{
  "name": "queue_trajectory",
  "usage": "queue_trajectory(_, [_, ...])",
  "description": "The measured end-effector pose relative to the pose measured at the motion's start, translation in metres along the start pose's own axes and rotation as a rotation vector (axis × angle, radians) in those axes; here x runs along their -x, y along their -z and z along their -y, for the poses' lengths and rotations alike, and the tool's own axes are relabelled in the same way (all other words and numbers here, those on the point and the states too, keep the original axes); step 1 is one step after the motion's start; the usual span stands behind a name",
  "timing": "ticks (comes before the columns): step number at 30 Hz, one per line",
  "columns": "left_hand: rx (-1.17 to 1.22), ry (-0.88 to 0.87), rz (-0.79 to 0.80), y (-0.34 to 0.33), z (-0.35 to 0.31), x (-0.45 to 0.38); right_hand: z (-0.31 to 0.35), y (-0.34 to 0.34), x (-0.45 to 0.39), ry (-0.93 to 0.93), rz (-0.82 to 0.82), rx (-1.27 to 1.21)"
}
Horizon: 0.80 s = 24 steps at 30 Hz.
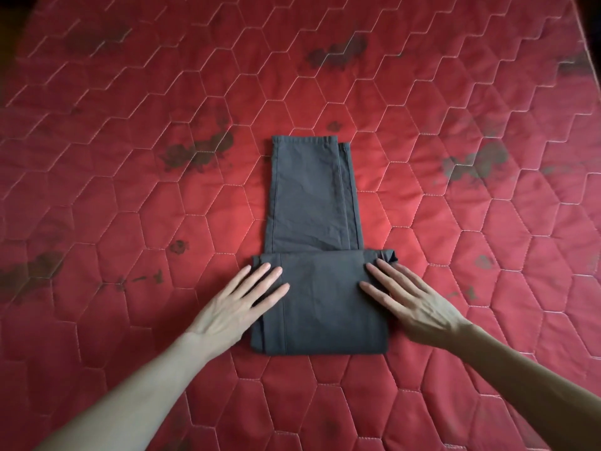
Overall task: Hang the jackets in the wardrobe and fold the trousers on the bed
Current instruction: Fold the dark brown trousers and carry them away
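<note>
Dark grey trousers (312,203) lie in the middle of the red quilted bed (130,190). The near part is folded over into a thick rectangle, and the two stacked legs stretch away from me to their hems. My left hand (237,304) rests flat on the left edge of the folded part, fingers spread. My right hand (409,301) lies flat on its right edge, fingers spread as well. Neither hand grips the cloth. No jacket or wardrobe is in view.
The red mattress cover with hexagon stitching fills the whole view and carries several dark stains (198,151). The bed's right edge (590,43) shows at the far right corner.
</note>
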<state>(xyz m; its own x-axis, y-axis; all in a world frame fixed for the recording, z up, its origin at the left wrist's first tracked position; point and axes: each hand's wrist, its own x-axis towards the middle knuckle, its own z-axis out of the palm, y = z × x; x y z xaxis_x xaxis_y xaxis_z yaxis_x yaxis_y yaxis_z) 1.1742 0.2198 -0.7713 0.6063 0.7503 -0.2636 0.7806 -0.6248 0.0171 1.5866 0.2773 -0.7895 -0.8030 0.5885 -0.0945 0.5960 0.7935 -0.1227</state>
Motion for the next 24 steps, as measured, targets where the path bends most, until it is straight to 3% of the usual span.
queue_trajectory(6, [0.213, -0.045, 0.121, 0.005, 0.005, -0.002, 0.005, 0.0, -0.011, 0.028, 0.049, -0.046])
queue_trajectory(10, [0.541, 0.013, 0.05, 0.012, 0.005, 0.004, 0.004, 0.006, -0.013, -0.016, -0.053, -0.267])
queue_trajectory(13, [1.031, 0.282, -0.092, 0.015, -0.009, 0.012, 0.014, 0.019, -0.011, -0.231, -0.089, -0.644])
queue_trajectory(16, [1.521, 0.593, -0.146, 0.036, -0.028, 0.004, 0.031, 0.028, -0.011, -0.512, -0.2, -0.87])
queue_trajectory(19, [1.598, 0.883, -0.284, 0.054, -0.038, -0.01, 0.051, 0.035, -0.021, -0.788, -0.276, -1.069])
queue_trajectory(24, [1.999, 1.218, -0.19, 0.03, -0.035, -0.031, 0.07, 0.027, -0.036, -0.999, -0.313, -1.086])
